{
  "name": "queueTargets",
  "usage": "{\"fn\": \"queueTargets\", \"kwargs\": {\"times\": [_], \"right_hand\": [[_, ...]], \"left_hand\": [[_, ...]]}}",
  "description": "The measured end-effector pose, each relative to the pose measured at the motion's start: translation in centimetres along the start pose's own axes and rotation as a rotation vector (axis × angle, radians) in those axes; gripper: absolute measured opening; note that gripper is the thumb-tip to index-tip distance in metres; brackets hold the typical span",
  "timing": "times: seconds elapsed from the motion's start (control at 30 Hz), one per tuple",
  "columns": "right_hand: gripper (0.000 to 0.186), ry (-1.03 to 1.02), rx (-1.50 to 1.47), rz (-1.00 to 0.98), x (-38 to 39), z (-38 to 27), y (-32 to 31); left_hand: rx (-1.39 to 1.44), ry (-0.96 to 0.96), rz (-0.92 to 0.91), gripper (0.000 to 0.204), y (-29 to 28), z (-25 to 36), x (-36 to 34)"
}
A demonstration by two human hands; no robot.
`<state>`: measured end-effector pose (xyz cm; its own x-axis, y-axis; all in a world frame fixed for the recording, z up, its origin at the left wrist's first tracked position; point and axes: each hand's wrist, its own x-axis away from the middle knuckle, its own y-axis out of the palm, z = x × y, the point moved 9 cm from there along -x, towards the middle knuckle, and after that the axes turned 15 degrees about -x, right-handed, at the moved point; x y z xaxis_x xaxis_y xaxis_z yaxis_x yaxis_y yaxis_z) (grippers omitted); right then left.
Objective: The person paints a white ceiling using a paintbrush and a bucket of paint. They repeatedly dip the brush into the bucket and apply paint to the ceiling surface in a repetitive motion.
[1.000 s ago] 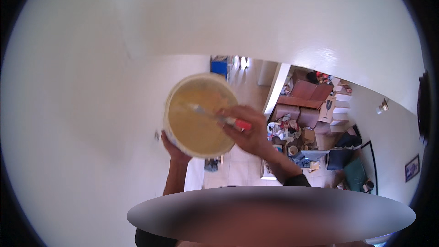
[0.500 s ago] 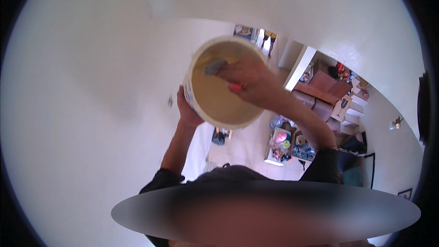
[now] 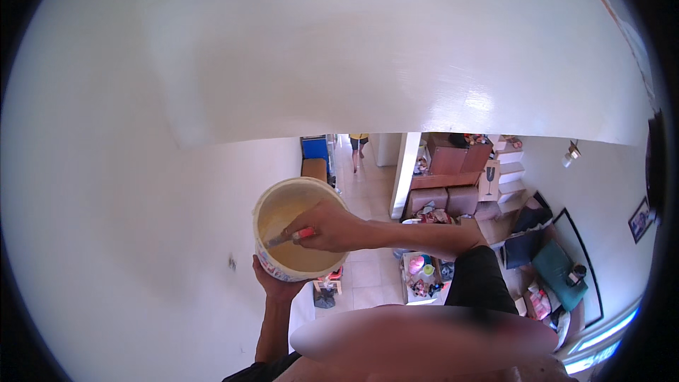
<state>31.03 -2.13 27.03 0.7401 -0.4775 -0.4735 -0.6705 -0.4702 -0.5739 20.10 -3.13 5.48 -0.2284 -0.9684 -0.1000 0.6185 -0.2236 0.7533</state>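
My left hand (image 3: 278,284) supports a white plastic bucket (image 3: 297,274) from below and at its near left side, with the fingers pressed to the outer wall. Cream-coloured paint coats the bucket's inside. Over the bucket's mouth, my right hand (image 3: 334,228) is closed around the red handle of a paintbrush (image 3: 303,233). The brush points left and down, its head low against the inner left wall. How deep the bristles sit in the paint I cannot tell.
A pale wall (image 3: 127,205) rises close on the left, and a glossy white overhead surface (image 3: 318,78) spans the top. Far below are a cluttered low table (image 3: 423,276), brown seats (image 3: 428,201), stairs (image 3: 511,171) and a green cushion (image 3: 559,269). A person (image 3: 358,147) stands in the distant passage.
The bucket and both hands now appear lower and further left, while the view has shifted to show more of the overhead surface. The brush head has moved down along the bucket's inner left side.
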Motion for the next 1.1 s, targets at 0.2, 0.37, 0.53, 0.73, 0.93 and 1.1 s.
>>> {"fn": "queueTargets", "kwargs": {"times": [0.2,0.37,0.53,0.73,0.93,1.1], "right_hand": [[0.020,0.048,-0.402,0.405,3.6,-4.1,-9.4],[0.019,-0.312,-0.090,1.033,9.2,-9.5,-19.5],[0.019,-0.530,0.731,1.397,11.0,-17.6,-24.8],[0.019,-0.468,1.307,1.407,5.1,-18.1,-28.3],[0.026,-0.542,1.040,1.073,-8.4,-13.2,-20.8],[0.020,-0.596,0.610,0.841,-15.1,-14.4,-15.9]], "left_hand": [[0.113,0.023,0.071,0.093,-3.0,-0.3,0.5],[0.035,0.061,0.133,0.086,-3.2,1.0,2.0],[-0.005,0.075,0.165,0.082,-3.0,1.8,3.4],[0.187,0.057,0.226,0.082,-4.2,1.1,4.2],[0.166,0.065,0.196,0.095,-7.1,0.9,4.9],[0.177,0.098,0.155,0.092,-4.8,1.6,4.8]]}}
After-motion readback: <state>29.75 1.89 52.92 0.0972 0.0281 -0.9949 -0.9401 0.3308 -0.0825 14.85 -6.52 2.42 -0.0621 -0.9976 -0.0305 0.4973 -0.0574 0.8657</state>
